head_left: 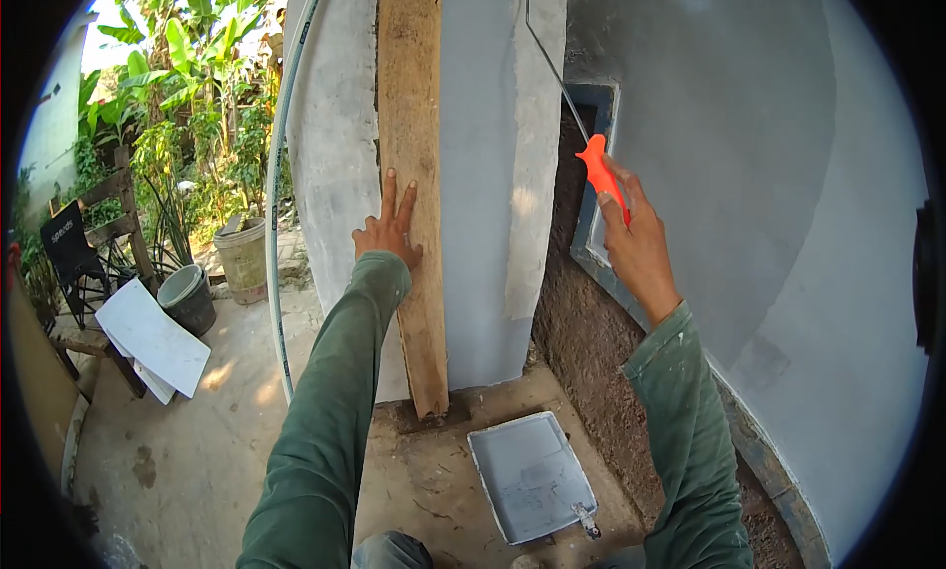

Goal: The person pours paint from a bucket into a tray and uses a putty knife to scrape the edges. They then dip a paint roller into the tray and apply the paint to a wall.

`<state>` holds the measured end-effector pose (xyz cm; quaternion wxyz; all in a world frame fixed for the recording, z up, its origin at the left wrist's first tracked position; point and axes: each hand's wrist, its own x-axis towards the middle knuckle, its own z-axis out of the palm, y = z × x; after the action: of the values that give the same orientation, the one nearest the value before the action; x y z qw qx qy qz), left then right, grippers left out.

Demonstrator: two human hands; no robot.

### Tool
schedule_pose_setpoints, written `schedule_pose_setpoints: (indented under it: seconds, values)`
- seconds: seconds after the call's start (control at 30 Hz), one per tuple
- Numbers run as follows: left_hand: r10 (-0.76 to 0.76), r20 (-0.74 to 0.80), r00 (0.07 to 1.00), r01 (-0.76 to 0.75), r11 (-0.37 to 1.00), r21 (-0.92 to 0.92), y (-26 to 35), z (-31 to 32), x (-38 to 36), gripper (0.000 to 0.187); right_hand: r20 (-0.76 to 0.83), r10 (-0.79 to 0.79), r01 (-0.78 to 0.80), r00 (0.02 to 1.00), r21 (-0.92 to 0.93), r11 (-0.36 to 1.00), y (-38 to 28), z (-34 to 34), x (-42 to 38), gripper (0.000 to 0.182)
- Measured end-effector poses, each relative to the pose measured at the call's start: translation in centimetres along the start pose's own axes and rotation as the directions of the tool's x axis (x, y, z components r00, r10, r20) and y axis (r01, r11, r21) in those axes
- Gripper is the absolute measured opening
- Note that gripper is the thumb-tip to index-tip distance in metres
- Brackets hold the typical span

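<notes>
My right hand point(636, 244) grips the orange handle of a paint roller point(601, 170). The roller's bent metal rod runs up to its head at the top edge of the view, against the pale wall column, where only part of it shows. My left hand point(387, 224) lies with fingers spread on an upright wooden plank point(411, 106) standing along the column. Right of the plank, a strip of grey paint point(478, 224) covers the column's face. On the floor below sits a paint tray point(527, 480) with grey paint in it.
A pale hose point(273, 195) hangs left of the column. Two buckets, a grey one point(187, 301) and a dirty pale one point(241, 259), stand farther left near white sheets point(153, 337) and a black folding chair point(74, 249). A grey-painted wall point(729, 155) rises at right.
</notes>
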<state>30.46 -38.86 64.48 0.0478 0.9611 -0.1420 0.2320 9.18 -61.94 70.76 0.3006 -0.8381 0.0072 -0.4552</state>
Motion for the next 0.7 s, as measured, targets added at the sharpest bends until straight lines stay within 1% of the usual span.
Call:
schedule_pose_setpoints:
  seconds: [0.07,0.2,0.27,0.3,0.37,0.4,0.47,0.5,0.57,0.6,0.67,0.7]
  values:
    - [-0.007,0.015,1.0,0.007,1.0,-0.004,0.1,-0.3,-0.1,0.108,0.002,-0.034,0.034,0.999,0.003,0.999,0.6,0.1,-1.9,0.043]
    - [-0.017,0.009,1.0,0.018,0.997,-0.073,0.3,-0.6,-0.3,0.108,0.025,-0.014,0.015,1.0,-0.025,1.0,1.5,0.1,-5.3,0.043]
    - [-0.019,0.02,1.0,0.02,0.997,-0.072,0.3,-0.6,-0.3,0.108,0.106,0.134,-0.133,0.985,-0.016,0.991,1.3,-0.4,-6.8,0.044]
    - [-0.019,0.02,1.0,0.02,0.997,-0.072,0.3,-0.7,-0.3,0.108,0.105,0.133,-0.132,0.985,-0.016,0.991,1.8,-0.5,-7.5,0.044]
    - [-0.021,0.029,0.999,0.023,0.997,-0.076,0.3,-0.8,-0.3,0.108,0.098,0.081,-0.071,0.992,-0.098,0.993,3.3,-0.7,-9.0,0.044]
    - [-0.022,0.027,0.999,0.024,0.997,-0.077,0.3,-0.8,-0.3,0.108,0.097,0.078,-0.068,0.992,-0.099,0.993,3.6,-1.2,-9.9,0.044]
    - [-0.019,0.062,0.998,0.02,1.0,-0.01,0.3,-0.8,-0.1,0.108,0.115,0.113,-0.104,0.987,-0.082,0.991,4.0,-2.0,-12.0,0.045]
    - [-0.021,0.056,0.998,0.022,1.0,-0.015,0.3,-0.9,-0.2,0.108,0.113,0.107,-0.098,0.988,-0.084,0.992,3.9,-2.6,-13.1,0.045]
    - [-0.019,0.06,0.998,0.02,0.999,-0.026,0.3,-1.1,-0.3,0.108,0.129,0.272,-0.289,0.954,0.144,0.946,3.0,-4.1,-14.6,0.046]
    - [-0.021,0.055,0.998,0.023,0.999,-0.031,0.2,-1.0,-0.4,0.108,0.127,0.266,-0.283,0.956,0.141,0.949,2.2,-4.4,-14.4,0.046]
    - [-0.013,0.041,0.999,0.013,1.0,-0.006,0.2,-0.8,-0.4,0.108,0.058,0.265,-0.271,0.962,0.258,0.927,0.5,-4.8,-13.9,0.046]
    - [-0.004,0.038,0.999,0.005,1.0,-0.012,0.3,-0.8,-0.4,0.108,0.018,0.23,-0.226,0.973,0.271,0.936,-0.7,-4.8,-12.6,0.046]
